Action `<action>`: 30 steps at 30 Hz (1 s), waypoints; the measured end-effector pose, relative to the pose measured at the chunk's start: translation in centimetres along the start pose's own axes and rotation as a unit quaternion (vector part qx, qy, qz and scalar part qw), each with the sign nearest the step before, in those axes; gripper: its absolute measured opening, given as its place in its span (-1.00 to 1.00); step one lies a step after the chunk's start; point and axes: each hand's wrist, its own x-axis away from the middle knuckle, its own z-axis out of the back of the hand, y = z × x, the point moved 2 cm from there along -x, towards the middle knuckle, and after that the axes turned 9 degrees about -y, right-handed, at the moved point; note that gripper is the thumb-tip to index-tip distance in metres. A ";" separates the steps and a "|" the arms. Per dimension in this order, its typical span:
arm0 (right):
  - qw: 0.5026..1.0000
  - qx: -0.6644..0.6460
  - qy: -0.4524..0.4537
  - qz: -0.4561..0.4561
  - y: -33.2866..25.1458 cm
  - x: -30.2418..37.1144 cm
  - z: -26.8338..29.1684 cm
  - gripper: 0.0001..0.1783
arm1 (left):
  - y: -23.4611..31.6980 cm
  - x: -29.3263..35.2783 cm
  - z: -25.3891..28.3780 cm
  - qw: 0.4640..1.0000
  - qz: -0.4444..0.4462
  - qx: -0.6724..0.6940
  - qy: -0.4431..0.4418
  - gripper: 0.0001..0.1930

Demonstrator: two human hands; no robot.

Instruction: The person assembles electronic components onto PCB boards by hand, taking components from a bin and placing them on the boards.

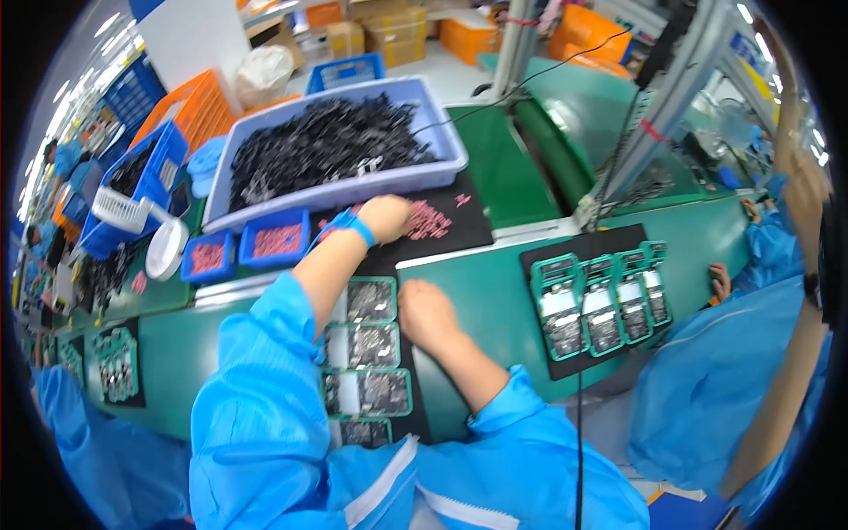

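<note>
My left hand (pixel 386 218), with a blue band (pixel 355 228) round the wrist, is curled over loose small pink pieces (pixel 430 221) on a black mat (pixel 465 228). Its fingertips are hidden beneath it. Closer to me, my right hand (pixel 427 313) is closed beside the right edge of a column of green frames (pixel 405 390) holding circuit boards (pixel 380 346). What its fingers hold, if anything, cannot be made out. Two small blue bins of pink pieces, a left bin (pixel 208 277) and a right bin (pixel 276 260), stand left of my left hand.
A large pale tub (pixel 336 188) heaped with black parts (pixel 327 141) stands behind my left hand. More green frames (pixel 565 311) lie on a black mat at right, near a co-worker's blue sleeve (pixel 707 380). A white round container (pixel 166 250) sits at left. A metal post (pixel 654 124) rises behind.
</note>
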 end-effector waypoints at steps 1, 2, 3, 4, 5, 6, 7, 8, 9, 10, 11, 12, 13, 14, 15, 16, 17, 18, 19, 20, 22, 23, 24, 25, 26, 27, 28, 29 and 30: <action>1.000 -0.006 0.015 -0.013 -0.3 0.1 0.1 -0.93 | -0.2 0.1 -0.2 1.000 0.014 0.006 -0.018 -0.80; 1.000 -0.012 0.016 -0.014 -0.5 0.2 0.3 -0.93 | -0.3 0.1 -0.6 1.000 0.011 -0.002 -0.004 -0.78; 1.000 -0.013 0.014 -0.012 -0.8 0.3 0.2 -0.93 | -0.8 0.3 -1.2 1.000 0.015 -0.003 0.003 -0.80; 1.000 -0.016 0.010 -0.019 -0.6 0.5 0.3 -0.93 | 0.1 0.4 -0.2 0.999 0.013 0.027 -0.039 -0.86; 1.000 -0.011 0.010 -0.025 -0.3 0.5 0.5 -0.93 | 1.2 0.4 0.8 0.997 0.011 0.039 -0.058 -0.90; 1.000 -0.009 0.007 -0.025 -0.3 0.5 0.5 -0.93 | 1.4 0.5 1.1 0.998 0.003 0.039 -0.052 -0.90; 1.000 -0.009 0.010 -0.022 -0.3 0.5 0.7 -0.93 | 1.5 0.6 1.3 0.998 -0.004 0.041 -0.047 -0.91; 1.000 -0.011 0.011 -0.019 -0.4 0.6 0.7 -0.93 | 1.5 0.7 1.5 0.996 0.005 0.066 -0.064 -0.90; 1.000 -0.009 0.023 -0.013 -0.4 0.5 0.4 -0.93 | 1.3 0.7 1.5 0.996 0.004 0.068 -0.064 -0.90; 1.000 -0.010 0.020 -0.014 -0.1 0.4 0.2 -0.93 | 1.1 0.7 1.3 0.997 0.000 0.043 -0.062 -0.90; 1.000 0.001 0.020 -0.015 0.2 0.3 0.1 -0.92 | 0.9 0.7 1.1 0.998 -0.003 0.020 -0.061 -0.90; 1.000 0.005 0.013 -0.010 -0.2 0.0 -0.3 -0.90 | 0.3 0.7 0.3 1.000 0.005 0.013 -0.001 -0.86; 1.000 0.005 0.007 -0.008 -0.4 0.1 0.1 -0.90 | 0.2 0.5 0.0 1.000 0.000 -0.003 0.014 -0.81; 1.000 0.017 -0.007 -0.014 0.0 0.0 0.3 -0.91 | 0.7 0.1 0.6 1.000 -0.001 0.009 -0.002 -0.78; 1.000 0.024 -0.002 -0.016 -0.3 -0.1 0.8 -0.92 | 0.1 -0.3 0.0 1.000 0.012 0.007 0.004 -0.82; 1.000 0.022 0.015 -0.015 0.0 -0.1 1.0 -0.91 | 0.2 -0.8 0.2 0.999 0.022 0.031 -0.034 -0.86; 1.000 0.019 0.022 -0.003 0.1 -0.1 1.2 -0.92 | 0.5 -0.9 0.5 0.997 0.035 0.030 -0.065 -0.89; 0.999 0.022 0.025 0.000 0.2 -0.1 1.2 -0.92 | 0.6 -0.7 0.5 0.999 0.026 0.016 -0.038 -0.89; 0.999 0.019 0.024 0.010 0.4 -0.1 1.2 -0.94 | 0.8 -0.6 0.6 1.000 0.009 0.003 -0.009 -0.90; 0.999 0.016 0.024 0.019 0.4 -0.1 1.2 -0.95 | 0.6 -0.3 0.7 0.997 0.024 0.063 -0.039 -0.90; 1.000 0.013 0.009 -0.003 0.4 -0.1 1.1 -0.93 | 0.6 0.3 1.1 0.985 0.047 0.152 -0.065 -0.88; 1.000 0.008 0.006 -0.007 0.3 -0.1 1.1 -0.92 | 0.2 0.3 0.9 0.990 0.025 0.134 -0.044 -0.89; 1.000 0.005 0.003 -0.006 0.2 0.0 1.0 -0.92 | 0.2 0.6 1.0 0.993 0.001 0.116 -0.023 -0.89; 1.000 0.005 0.003 -0.007 0.1 0.0 1.1 -0.92 | 0.1 0.7 1.0 0.993 0.006 0.114 -0.031 -0.89; 1.000 0.006 0.004 -0.008 0.0 0.1 1.0 -0.92 | 0.3 0.7 1.0 0.993 0.007 0.113 -0.033 -0.89; 1.000 0.004 0.004 -0.008 0.0 0.2 0.9 -0.92 | 0.4 0.6 1.0 0.988 0.035 0.133 -0.065 -0.89; 1.000 0.005 0.006 -0.009 0.1 0.2 0.9 -0.92 | 0.5 0.6 1.0 0.982 0.063 0.152 -0.097 -0.89; 1.000 0.006 0.008 -0.010 0.1 0.2 0.8 -0.92 | 0.6 0.6 1.1 0.982 0.063 0.151 -0.099 -0.89; 1.000 0.005 0.008 -0.011 0.1 0.3 0.8 -0.92 | 0.6 0.5 1.1 0.984 0.054 0.140 -0.096 -0.89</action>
